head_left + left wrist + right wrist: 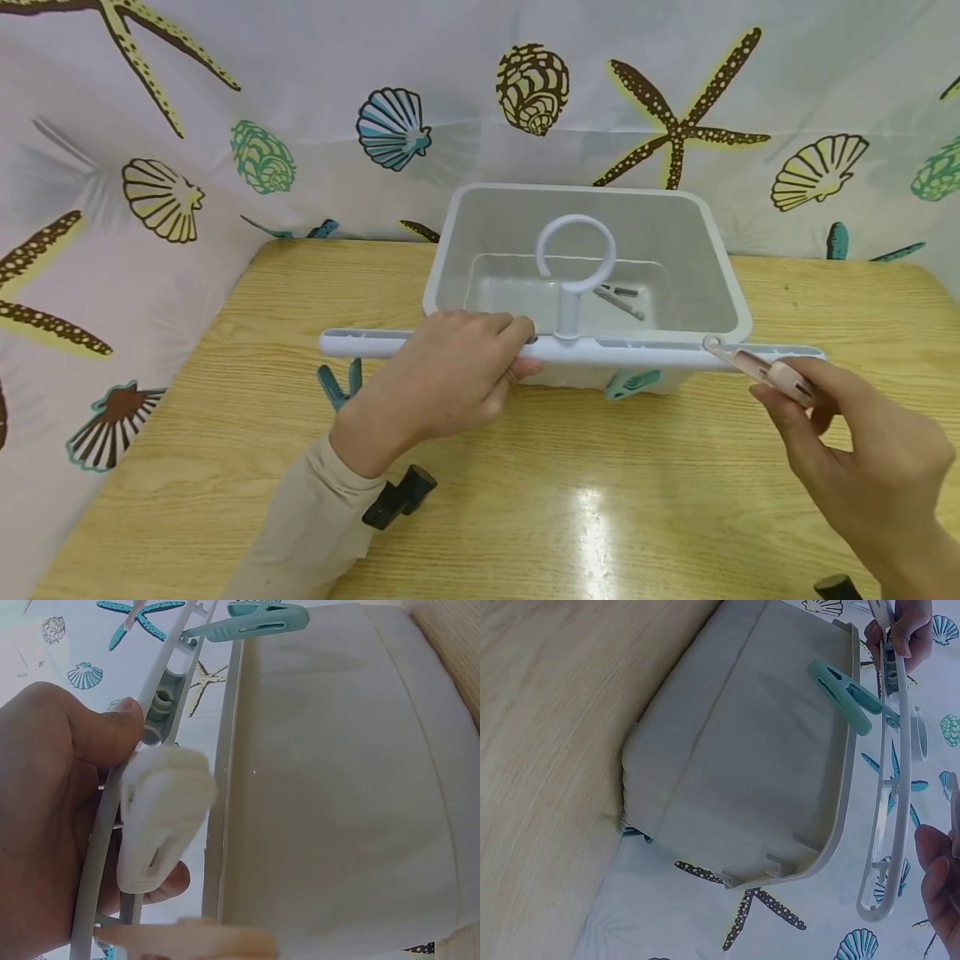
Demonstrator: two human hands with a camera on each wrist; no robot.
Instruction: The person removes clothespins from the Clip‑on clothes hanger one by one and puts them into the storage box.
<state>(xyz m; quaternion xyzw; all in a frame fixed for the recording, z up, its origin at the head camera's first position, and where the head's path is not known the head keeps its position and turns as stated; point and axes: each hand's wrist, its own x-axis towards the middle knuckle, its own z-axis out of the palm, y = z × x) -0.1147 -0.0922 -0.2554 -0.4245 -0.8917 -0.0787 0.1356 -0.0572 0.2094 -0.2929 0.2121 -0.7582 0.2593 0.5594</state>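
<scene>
Over the white plastic bin's [510, 217] near rim, the left hand [450, 375] grips the clip hanger [652, 355]; near its right front corner, the right hand [870, 442] pinches a pale clothespin [783, 380]. The hanger seems light, stiff, smooth; mid-bar suits gripping.

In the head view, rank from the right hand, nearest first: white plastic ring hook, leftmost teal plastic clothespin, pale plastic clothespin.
1. Pale plastic clothespin: held in the right hand.
2. White plastic ring hook: leftward, midway along the long white bar.
3. Leftmost teal plastic clothespin: farther left, beneath the bar's left end.
</scene>
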